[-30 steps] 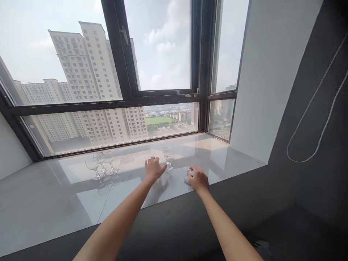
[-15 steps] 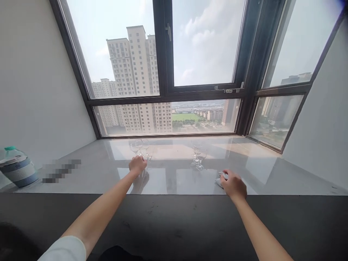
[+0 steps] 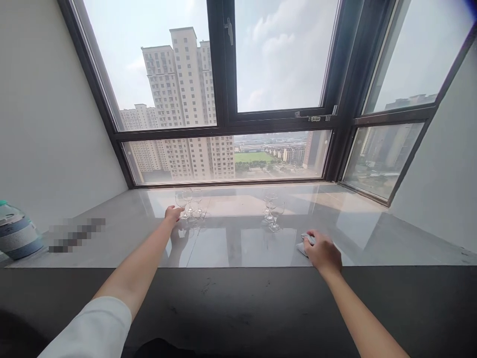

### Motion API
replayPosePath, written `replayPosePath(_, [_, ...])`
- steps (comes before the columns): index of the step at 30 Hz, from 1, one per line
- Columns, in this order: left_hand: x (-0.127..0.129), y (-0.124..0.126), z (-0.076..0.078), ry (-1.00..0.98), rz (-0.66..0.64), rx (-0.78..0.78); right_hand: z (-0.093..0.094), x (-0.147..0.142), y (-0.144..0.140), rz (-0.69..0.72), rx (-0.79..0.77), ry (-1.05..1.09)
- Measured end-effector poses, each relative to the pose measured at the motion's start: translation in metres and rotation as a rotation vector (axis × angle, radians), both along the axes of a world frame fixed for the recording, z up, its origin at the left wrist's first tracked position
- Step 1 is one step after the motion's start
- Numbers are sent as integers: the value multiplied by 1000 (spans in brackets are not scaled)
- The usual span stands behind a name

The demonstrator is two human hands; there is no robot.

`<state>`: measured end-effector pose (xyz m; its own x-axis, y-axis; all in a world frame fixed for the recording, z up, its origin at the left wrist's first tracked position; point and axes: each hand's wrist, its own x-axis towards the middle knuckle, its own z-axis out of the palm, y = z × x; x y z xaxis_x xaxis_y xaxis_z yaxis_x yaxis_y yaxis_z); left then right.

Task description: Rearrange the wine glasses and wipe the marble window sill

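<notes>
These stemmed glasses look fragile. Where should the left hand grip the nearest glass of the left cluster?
Pinch the stem of the nearest glass from its left, where the left hand already is; it stands upright, with other glasses close on its right.

Both arms stretch forward, bare from a white short sleeve on the left. The left hand (image 3: 173,215) reaches farther out, fingers loosely extended and thumb up. The right hand (image 3: 322,252) lies palm down, nearer the body, fingers curled under.
</notes>
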<state>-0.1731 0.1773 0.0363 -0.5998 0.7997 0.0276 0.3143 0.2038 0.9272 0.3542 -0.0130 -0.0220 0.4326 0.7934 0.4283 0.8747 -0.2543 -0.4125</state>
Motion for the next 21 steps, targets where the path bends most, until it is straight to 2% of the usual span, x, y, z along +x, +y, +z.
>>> replayPosePath(5, [12,6,-6,-162,-76,-53,1,0,0,-3,-17,4])
replayPosePath(11, [20,3,-2,-198,-79,-76,2,-1,-1,-12,-13,17])
replayPosePath(15, [25,-8,-2,-160,-89,-69,3,-2,-2,-9,-13,27])
replayPosePath(21, [40,-37,-13,-72,-175,-37,3,-1,-4,17,-26,11])
